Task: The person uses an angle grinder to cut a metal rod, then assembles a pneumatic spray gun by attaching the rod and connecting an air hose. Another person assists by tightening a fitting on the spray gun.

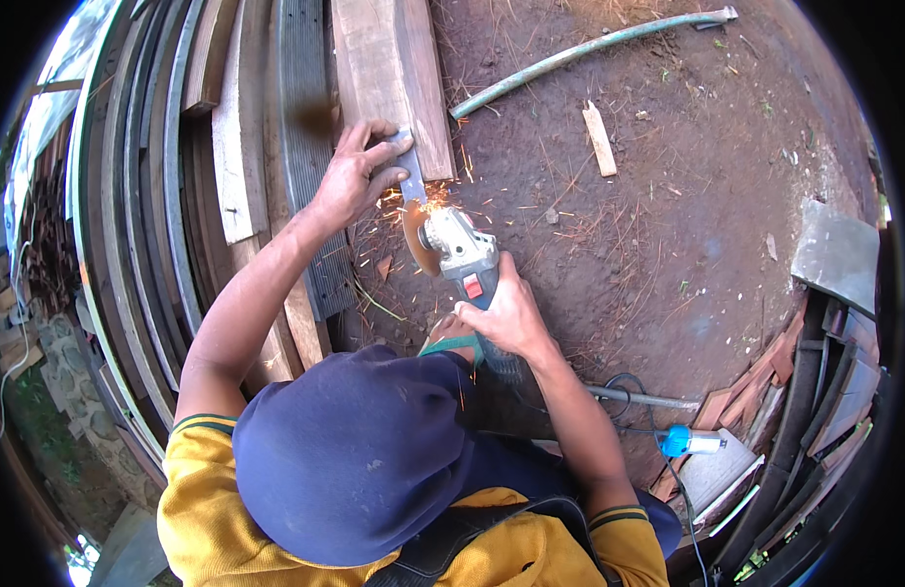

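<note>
My left hand (357,176) is closed on a flat grey metal strip (412,184), its fingers and thumb pinching the upper part. The strip lies by the end of a thick wooden plank (376,68). My right hand (511,311) wraps round the dark body of an angle grinder (464,243) with a grey head and a red switch. The grinder's brownish disc (419,238) meets the strip's lower end, throwing orange sparks (438,195) around the contact. Part of the right hand's grip is hidden behind the tool.
Long boards and beams (159,166) are stacked on the left. On the dirt ground lie a greenish pipe (589,49) and a wood offcut (599,139). At lower right, a blue connector (677,441) and dark cable (683,499) lie near scrap wood (766,377) and a grey sheet (836,256).
</note>
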`<action>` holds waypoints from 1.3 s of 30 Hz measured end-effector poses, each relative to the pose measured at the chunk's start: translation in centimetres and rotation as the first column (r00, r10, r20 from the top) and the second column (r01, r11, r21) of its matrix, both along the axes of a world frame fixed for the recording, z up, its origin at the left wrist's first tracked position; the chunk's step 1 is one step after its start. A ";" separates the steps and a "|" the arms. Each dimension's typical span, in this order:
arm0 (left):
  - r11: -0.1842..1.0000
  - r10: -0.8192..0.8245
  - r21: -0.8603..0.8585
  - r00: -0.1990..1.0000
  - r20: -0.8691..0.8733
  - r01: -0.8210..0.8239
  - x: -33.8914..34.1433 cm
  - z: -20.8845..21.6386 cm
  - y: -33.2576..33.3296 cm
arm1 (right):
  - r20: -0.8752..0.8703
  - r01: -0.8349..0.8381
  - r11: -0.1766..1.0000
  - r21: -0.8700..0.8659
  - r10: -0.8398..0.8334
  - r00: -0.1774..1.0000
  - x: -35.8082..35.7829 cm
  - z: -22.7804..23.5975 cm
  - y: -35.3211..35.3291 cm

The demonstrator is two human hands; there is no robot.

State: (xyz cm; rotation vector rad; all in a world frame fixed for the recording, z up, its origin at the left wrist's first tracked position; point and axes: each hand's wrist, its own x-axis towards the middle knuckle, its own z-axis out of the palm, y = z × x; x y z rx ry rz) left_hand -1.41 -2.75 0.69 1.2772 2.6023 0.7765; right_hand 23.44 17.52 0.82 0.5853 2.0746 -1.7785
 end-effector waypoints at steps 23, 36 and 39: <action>1.000 -0.012 -0.005 1.000 -0.002 0.012 -0.2 0.3 0.4 | 0.032 -0.050 0.998 0.024 0.050 0.998 -0.2 -0.6 0.1; 0.999 -0.020 -0.027 0.999 -0.032 0.019 -0.1 0.3 0.4 | 0.003 0.066 0.998 0.013 -0.066 0.998 2.6 -2.3 -1.3; 1.000 -0.010 -0.024 1.000 0.017 0.010 0.0 0.2 0.5 | 0.020 0.051 0.998 0.028 -0.052 0.998 2.3 -1.8 -1.4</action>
